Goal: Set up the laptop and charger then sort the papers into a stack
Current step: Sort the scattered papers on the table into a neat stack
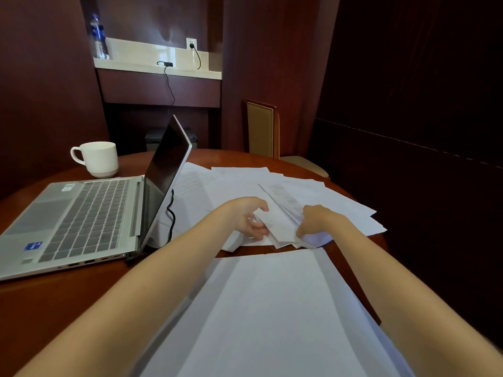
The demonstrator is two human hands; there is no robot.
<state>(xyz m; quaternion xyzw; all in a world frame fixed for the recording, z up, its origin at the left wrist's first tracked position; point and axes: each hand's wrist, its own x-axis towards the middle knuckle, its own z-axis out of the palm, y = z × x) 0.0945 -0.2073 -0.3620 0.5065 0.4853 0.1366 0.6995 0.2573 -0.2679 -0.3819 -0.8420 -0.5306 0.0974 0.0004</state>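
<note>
Left hand (247, 220), right hand (318, 221) on papers (326, 197) — stack (272, 308) at table (68, 300) edge

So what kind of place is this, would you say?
Likely a hotel room or small meeting room: round wooden table with laptop and papers, a padded chair, and a lit shelf niche holding a water bottle.
</note>
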